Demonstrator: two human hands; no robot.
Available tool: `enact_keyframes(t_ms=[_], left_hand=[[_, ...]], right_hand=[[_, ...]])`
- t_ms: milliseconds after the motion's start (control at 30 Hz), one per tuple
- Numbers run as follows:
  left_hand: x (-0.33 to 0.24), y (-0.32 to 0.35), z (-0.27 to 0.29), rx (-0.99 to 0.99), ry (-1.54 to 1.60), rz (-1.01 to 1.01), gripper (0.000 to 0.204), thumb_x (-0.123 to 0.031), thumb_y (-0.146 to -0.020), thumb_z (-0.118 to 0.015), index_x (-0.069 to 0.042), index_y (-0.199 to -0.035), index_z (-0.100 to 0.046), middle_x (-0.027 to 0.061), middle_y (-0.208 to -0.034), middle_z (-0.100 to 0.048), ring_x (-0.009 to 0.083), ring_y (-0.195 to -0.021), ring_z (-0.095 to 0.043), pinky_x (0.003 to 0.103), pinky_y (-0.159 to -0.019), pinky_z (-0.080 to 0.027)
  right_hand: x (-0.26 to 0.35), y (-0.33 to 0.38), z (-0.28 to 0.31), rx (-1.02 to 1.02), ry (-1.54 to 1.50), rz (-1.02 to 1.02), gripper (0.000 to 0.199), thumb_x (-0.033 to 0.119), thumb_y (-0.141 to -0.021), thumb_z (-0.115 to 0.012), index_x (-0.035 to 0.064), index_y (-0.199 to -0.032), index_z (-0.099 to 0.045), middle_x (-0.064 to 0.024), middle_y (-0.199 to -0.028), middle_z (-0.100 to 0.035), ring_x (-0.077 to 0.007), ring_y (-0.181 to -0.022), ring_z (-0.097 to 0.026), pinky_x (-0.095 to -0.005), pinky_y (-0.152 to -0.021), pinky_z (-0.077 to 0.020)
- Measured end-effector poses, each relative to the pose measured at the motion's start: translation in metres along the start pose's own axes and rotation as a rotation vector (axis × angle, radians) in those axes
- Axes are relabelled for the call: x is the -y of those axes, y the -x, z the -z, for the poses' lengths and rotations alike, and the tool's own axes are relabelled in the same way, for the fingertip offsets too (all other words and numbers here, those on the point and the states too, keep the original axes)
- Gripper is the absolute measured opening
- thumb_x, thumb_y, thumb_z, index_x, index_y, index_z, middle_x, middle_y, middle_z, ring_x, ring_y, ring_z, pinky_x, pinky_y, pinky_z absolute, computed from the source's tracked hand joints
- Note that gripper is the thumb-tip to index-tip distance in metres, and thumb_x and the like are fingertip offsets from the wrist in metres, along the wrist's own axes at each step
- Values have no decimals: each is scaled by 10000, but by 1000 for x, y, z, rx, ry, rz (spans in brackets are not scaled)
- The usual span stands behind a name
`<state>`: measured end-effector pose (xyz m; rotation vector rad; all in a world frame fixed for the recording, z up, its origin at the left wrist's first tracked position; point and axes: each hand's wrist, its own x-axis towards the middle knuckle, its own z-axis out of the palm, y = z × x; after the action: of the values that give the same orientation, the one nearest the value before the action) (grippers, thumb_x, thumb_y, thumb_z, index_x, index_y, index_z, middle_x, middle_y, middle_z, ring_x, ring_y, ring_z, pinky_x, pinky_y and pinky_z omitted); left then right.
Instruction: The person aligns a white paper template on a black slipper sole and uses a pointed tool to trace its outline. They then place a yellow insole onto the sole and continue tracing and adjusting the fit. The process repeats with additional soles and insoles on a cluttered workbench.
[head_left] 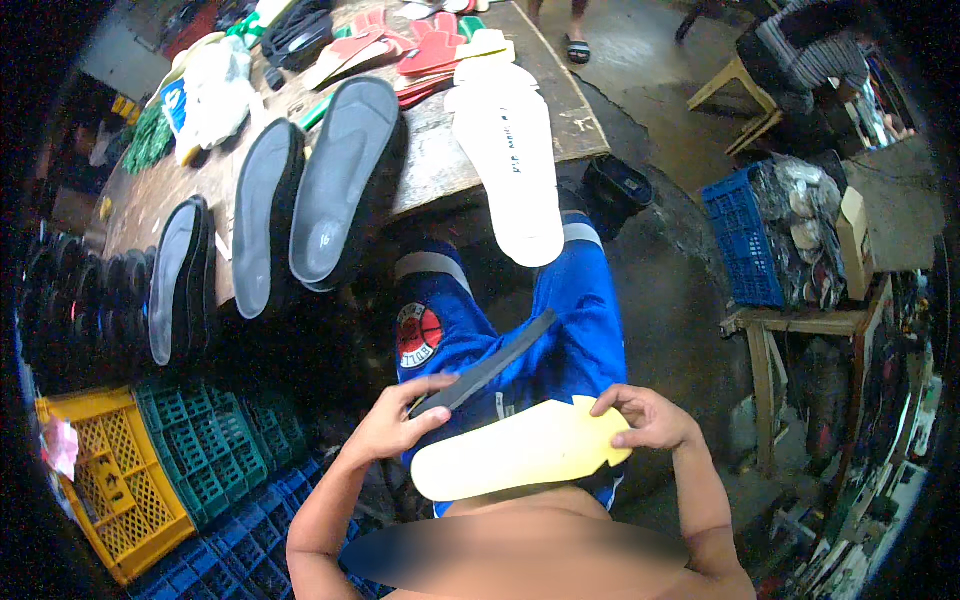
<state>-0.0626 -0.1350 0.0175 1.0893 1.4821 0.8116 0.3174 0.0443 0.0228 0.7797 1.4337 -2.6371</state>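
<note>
Above my lap, my left hand (398,418) grips the near end of a dark grey shoe sole (500,363), seen edge-on and slanting up to the right. My right hand (652,418) pinches the notched end of a pale yellow insole sheet (510,455) between thumb and fingers. The sheet lies flat side up, its rounded end reaching below my left hand. At the table's near edge, a white insole pattern (528,190) with dark writing overhangs toward my knees. Left of it, several moulded black soles (345,180) lie with their ends past the edge.
Red and white cut pieces (432,55) and a white plastic bag (215,95) lie on the wooden table (425,155). Yellow (120,480) and green crates (195,445) stand at lower left. On the right, a blue crate (740,240) rests on a stand. Another person (815,55) is at far right.
</note>
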Motion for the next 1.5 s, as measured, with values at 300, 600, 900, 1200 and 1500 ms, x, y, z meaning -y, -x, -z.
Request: enact_keyframes(t_ms=[300,600,900,1200,1500], left_hand=[[57,26,-34,303,973,664,669,-583,-1008,-613,-6,-1347,-618,90,-1200,-719,165,-1024,-688,356,-910,-551],[27,23,-42,405,675,407,671,-457,-1012,-671,20,-1461,-526,120,-1343,-662,200,-1261,-609,359,-1081,-471],[0,0,-64,-47,34,200,556,-239,-996,-669,51,-1449,-529,207,-1339,-663,280,-1293,-609,384,-1123,-437],[11,3,-60,-36,139,182,510,-263,-1018,-636,65,-1405,-576,170,-1290,-686,234,-1218,-635,370,-1071,-469],[19,3,-62,-71,229,209,472,-278,-967,-719,43,-1305,-647,105,-1159,-713,176,-1082,-658,333,-981,-503]], right_hand=[[21,-19,-38,-587,779,302,529,127,-786,-905,36,-1237,-644,-139,-1075,-671,-222,-989,-682,-346,-849,-549],[-10,-53,-37,-562,264,177,638,124,-858,-866,20,-1389,-527,-144,-1193,-659,-200,-1071,-695,-336,-913,-577],[-36,-70,-62,-728,3,445,473,30,-921,-791,32,-1294,-501,-85,-1085,-659,-150,-988,-685,-306,-850,-579],[-40,-67,-68,-785,-83,535,278,-20,-941,-749,26,-1169,-597,-79,-1105,-676,-116,-898,-689,-246,-673,-599],[-37,-66,-69,-805,-108,523,226,-24,-940,-749,19,-1122,-622,-97,-1113,-684,-117,-881,-701,-233,-636,-604]])
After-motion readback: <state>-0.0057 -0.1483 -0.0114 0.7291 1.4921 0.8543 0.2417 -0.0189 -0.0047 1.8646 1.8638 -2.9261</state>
